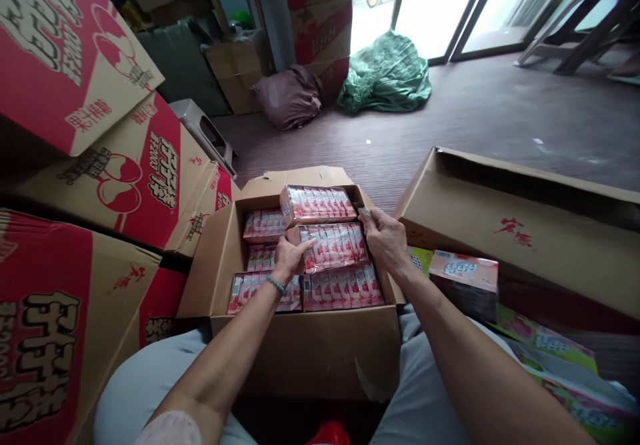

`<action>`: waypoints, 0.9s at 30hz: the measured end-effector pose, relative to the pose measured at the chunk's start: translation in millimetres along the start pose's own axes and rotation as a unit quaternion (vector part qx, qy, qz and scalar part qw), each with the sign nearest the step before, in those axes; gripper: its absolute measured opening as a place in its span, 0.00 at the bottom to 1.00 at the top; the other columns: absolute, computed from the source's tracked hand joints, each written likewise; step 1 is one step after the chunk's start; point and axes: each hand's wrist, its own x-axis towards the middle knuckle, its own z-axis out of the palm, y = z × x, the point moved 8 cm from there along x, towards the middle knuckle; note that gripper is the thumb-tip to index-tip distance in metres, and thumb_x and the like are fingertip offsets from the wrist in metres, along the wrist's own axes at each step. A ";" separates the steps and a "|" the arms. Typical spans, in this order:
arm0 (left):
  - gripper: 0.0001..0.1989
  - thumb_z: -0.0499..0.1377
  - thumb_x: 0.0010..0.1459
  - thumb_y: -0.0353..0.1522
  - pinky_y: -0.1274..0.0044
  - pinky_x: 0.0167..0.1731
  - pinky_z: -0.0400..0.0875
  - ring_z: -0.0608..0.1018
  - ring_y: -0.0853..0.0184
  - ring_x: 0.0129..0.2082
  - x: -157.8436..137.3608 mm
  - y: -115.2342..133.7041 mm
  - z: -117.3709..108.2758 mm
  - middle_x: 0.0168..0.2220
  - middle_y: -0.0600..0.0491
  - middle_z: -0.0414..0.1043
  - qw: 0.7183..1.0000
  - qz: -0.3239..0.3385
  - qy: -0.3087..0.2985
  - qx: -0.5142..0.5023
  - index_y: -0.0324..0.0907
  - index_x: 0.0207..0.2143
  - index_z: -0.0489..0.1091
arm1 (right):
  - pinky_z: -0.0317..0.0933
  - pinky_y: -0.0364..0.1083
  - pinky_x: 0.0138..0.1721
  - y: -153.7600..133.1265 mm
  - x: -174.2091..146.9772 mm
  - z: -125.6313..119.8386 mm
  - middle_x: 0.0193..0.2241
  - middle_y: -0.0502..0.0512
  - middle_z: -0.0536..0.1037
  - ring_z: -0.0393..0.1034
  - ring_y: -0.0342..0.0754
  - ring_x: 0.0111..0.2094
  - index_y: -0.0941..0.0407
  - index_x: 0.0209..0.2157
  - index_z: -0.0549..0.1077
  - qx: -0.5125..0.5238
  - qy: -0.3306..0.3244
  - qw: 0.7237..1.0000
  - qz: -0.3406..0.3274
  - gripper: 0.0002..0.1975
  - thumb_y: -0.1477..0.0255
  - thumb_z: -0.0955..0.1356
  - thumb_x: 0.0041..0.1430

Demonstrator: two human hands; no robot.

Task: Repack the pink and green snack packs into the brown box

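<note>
An open cardboard carton (305,352) stood in the lower middle of the frame, between the person's knees, its flaps spread outward and its inside filled with shallow boxes of pink-wrapped sticks set in rows. The front pink box (335,248) sat near the middle of the frame, raised over its neighbours, with its left end in the left hand (290,258); that hand's fingers were clamped on it, the thumb lying across the wrapped sticks. A beaded bracelet (276,285) circled the left wrist. The right hand (387,235) was at the same box's upper right corner, its fingers curled together, though whether they gripped the box could not be told. Just behind lay another pink box (320,202); below, a lower right box (345,288) and a lower left box (265,292) filled the near side of the carton. To the right of centre, a long tan carton (465,198) showed a dark opening whose contents could not be made out. Beneath it sat an orange-topped box (463,268), with green packs (545,338) toward the lower right. Red-and-tan cartons (135,172) were stacked along the left edge.
</note>
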 end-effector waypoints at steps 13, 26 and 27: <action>0.35 0.68 0.45 0.40 0.66 0.54 0.66 0.72 0.58 0.53 -81.1 -16.3 -79.1 0.53 0.45 0.69 0.978 0.152 -0.095 0.108 0.43 0.54 0.60 | 0.47 0.42 0.28 -39.5 -28.3 24.5 0.21 0.47 0.67 0.58 0.41 0.23 0.55 0.27 0.69 -0.021 -0.093 0.988 -0.120 0.18 0.58 0.60 0.64; 0.38 0.70 0.39 0.36 0.63 0.49 0.67 0.71 0.52 0.50 -95.2 21.9 -101.7 0.50 0.44 0.68 0.965 0.217 -0.087 0.121 0.40 0.52 0.59 | 0.51 0.41 0.27 -80.0 -77.1 65.9 0.20 0.47 0.65 0.58 0.41 0.24 0.55 0.24 0.64 0.154 -0.239 0.958 -0.040 0.21 0.54 0.60 0.62; 0.38 0.70 0.39 0.37 0.62 0.50 0.66 0.71 0.52 0.50 -97.0 25.0 -100.0 0.50 0.44 0.68 0.962 0.231 -0.087 0.119 0.41 0.53 0.59 | 0.52 0.41 0.28 -93.8 -77.3 75.4 0.21 0.47 0.66 0.59 0.42 0.24 0.55 0.24 0.64 0.183 -0.254 0.949 -0.044 0.21 0.54 0.60 0.62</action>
